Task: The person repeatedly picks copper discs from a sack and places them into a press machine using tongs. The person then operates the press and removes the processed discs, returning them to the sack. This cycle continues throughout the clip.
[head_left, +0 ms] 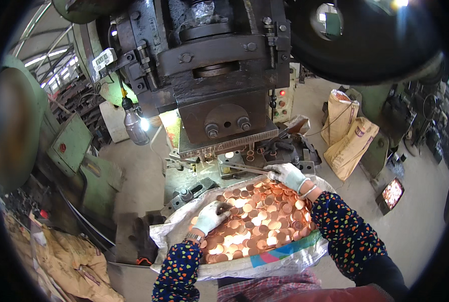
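Note:
Copper-coloured metal discs (264, 214) lie in a loose heap on a white woven sack (214, 272) spread in front of me. My left hand (213, 215), in a pale glove, rests on the left side of the heap with its fingers curled in. Whatever it pinches is too small to tell. Gloved as well, my right hand (287, 175) is closed around long metal tongs (247, 167) at the heap's far edge. The tongs point left, toward the die block (230, 165) under the press ram (227, 123).
A lit work lamp (135, 126) hangs left of the ram. Dark clamps (187, 195) are bolted to the press bed. Two paper sacks (352, 146) stand on the floor at right, near a small bright panel (390, 195). Brown sacks (76, 256) lie at lower left.

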Available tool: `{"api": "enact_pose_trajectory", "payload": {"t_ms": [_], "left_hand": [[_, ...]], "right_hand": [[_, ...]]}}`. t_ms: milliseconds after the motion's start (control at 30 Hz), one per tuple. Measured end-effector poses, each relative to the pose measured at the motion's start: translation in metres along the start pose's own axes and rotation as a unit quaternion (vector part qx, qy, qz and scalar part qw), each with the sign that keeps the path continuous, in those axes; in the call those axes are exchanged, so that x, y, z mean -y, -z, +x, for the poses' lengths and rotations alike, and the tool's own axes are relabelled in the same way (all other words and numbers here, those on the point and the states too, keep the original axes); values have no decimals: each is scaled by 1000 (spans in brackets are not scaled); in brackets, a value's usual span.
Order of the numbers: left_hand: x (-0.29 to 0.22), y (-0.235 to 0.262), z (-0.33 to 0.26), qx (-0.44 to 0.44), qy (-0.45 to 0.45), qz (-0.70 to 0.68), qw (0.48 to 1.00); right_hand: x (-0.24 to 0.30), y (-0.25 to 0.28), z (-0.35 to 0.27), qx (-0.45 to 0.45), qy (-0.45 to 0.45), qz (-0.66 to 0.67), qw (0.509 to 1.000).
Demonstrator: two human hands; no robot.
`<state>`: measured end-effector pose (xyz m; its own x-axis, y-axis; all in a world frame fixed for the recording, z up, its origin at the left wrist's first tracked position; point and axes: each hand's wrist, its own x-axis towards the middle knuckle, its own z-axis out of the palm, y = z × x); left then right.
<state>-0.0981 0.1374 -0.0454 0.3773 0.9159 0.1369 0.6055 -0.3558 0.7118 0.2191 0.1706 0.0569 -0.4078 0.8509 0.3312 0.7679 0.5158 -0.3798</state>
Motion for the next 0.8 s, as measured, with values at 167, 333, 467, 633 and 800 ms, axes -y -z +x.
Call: {"api": "enact_pose_trajectory", "payload": {"t_ms": [167,333,467,633,800], "left_hand": [[-2,5,0,-5,-41,53,998],[-13,6,-1,-4,-50,48,998],[-35,-2,9,-7,-14,34,999],[-78,-35,37,-28,-258,104,960],[-120,-78,83,-10,-364,163,917]], "right_hand": [[22,-20,-53,34,-20,104,994],[35,-13,-118,100,-99,307,941],[47,-1,-154,122,-141,381,906],[52,-3,-164,89,-103,396,908],[47,-8,-164,65,-131,378,914]]}}
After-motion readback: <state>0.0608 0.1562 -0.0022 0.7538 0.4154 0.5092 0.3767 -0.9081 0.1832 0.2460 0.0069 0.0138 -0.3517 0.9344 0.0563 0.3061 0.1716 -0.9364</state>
